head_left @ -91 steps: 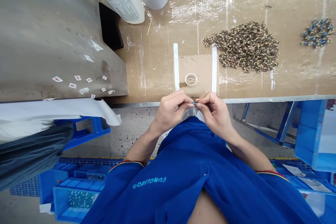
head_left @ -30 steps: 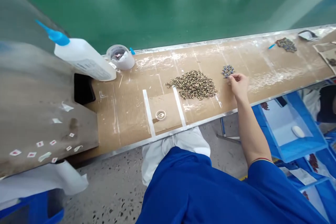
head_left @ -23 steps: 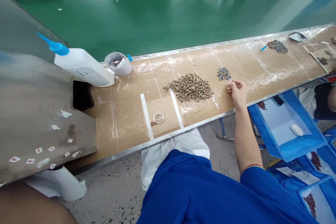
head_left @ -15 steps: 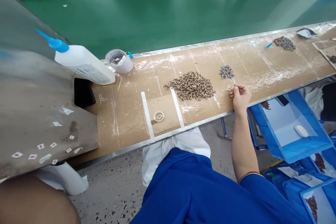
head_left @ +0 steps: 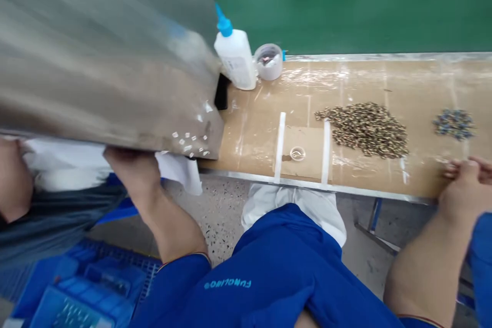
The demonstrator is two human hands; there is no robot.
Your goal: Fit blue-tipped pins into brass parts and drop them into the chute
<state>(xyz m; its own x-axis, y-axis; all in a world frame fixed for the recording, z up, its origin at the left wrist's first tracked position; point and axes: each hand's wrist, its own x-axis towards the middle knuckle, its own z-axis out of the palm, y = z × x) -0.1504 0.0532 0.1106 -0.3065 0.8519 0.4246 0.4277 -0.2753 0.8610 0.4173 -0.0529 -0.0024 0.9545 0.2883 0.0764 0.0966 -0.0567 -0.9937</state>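
Observation:
My left hand [head_left: 132, 169] reaches down left to the lower edge of a grey metal panel [head_left: 107, 61], beside a white cloth [head_left: 177, 170]; its fingers are hidden there. My right hand [head_left: 466, 184] rests at the near edge of the cardboard-covered bench [head_left: 388, 77], far right. Its fingers are curled together, and what they hold is too small and blurred to name. Just beyond it lies a small pile of blue parts [head_left: 454, 124]. A larger heap of brown-gold parts [head_left: 365, 123] lies left of that. A small clear dish [head_left: 297, 153] sits between two white tape strips.
A white glue bottle with a blue tip [head_left: 235, 56] and a white cup [head_left: 268, 61] stand at the bench's back edge by the green conveyor belt [head_left: 346, 0]. Small stickers [head_left: 190, 141] dot the panel. Blue crates [head_left: 77, 292] sit on the floor at left. A bare limb [head_left: 11, 179] shows far left.
My view has swung left and down. My right hand drew back from the blue pile to the bench's near edge. My left hand has come into view at the metal panel.

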